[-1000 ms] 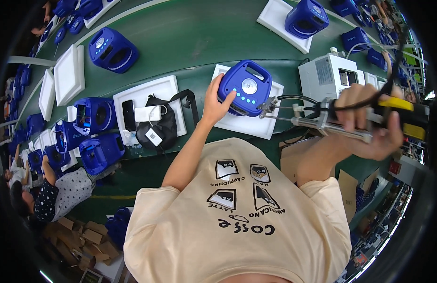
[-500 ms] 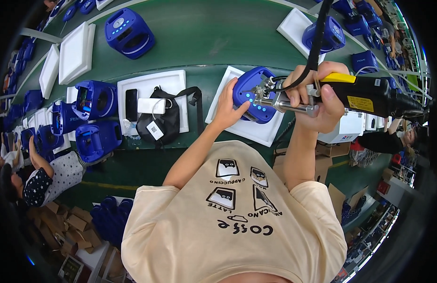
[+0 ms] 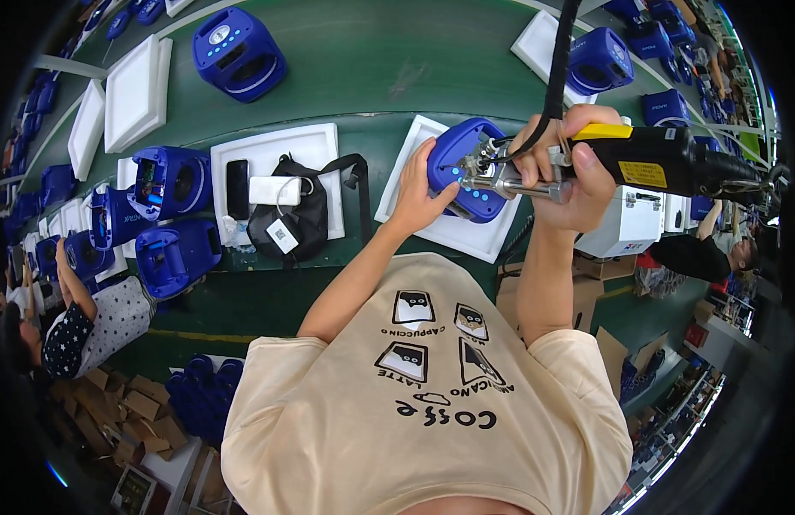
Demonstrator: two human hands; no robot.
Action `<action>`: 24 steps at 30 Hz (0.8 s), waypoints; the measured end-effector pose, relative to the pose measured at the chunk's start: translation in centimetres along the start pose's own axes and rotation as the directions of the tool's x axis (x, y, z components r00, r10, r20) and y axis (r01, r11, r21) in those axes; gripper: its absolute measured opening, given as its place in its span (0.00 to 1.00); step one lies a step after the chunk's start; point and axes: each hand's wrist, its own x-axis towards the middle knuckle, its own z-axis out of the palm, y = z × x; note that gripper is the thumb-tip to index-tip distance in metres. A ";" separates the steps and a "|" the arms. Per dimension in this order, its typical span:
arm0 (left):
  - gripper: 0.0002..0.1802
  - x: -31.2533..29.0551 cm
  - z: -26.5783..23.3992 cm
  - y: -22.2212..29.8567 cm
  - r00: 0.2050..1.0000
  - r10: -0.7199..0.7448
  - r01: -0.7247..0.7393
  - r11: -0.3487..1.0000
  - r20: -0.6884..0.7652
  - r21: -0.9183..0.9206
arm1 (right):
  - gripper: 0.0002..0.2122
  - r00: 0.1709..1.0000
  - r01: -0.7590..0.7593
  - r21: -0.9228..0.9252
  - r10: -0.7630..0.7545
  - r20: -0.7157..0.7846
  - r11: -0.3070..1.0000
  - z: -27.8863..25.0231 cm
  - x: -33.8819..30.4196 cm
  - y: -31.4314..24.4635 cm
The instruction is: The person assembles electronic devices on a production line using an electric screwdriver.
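Observation:
My left hand (image 3: 414,193) grips the left side of a blue portable speaker (image 3: 454,142), its thumb along the near edge of the button panel. The speaker lies on a white foam tray (image 3: 477,246). Wrapped round a black electric screwdriver (image 3: 650,159) with a yellow lever, my right hand (image 3: 567,163) holds it almost level, pointing left. Its metal nose (image 3: 479,167) hangs over the speaker's panel and covers part of it. I cannot tell whether the tip touches the speaker.
A black bag (image 3: 296,227), a white power bank (image 3: 275,190) and a phone (image 3: 237,190) lie on another foam tray to the left. Beyond, a blue speaker (image 3: 243,51) stands on the green belt. A black cable (image 3: 559,69) hangs above my right hand. A co-worker (image 3: 101,322) works at left.
The screwdriver's body and my right hand have shifted slightly left. My left hand keeps its hold on the speaker. On the belt, the far speakers have moved slightly to the right.

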 end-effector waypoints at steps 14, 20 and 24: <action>0.47 0.0 0.0 0.0 1.000 0.011 -0.011 1.000 0.013 0.001 | 0.13 0.994 -0.023 -0.179 0.042 0.102 0.984 -1.0 0.7 -0.3; 0.48 -0.1 0.0 0.3 0.998 -0.035 0.038 0.997 0.044 -0.071 | 0.22 0.959 0.159 0.006 -0.156 0.238 0.987 -2.4 4.8 -14.4; 0.49 -0.6 -0.2 1.3 0.991 -0.129 0.128 0.991 -0.029 -0.045 | 0.20 0.986 0.128 -0.116 -0.114 0.121 0.985 -5.1 4.7 -17.3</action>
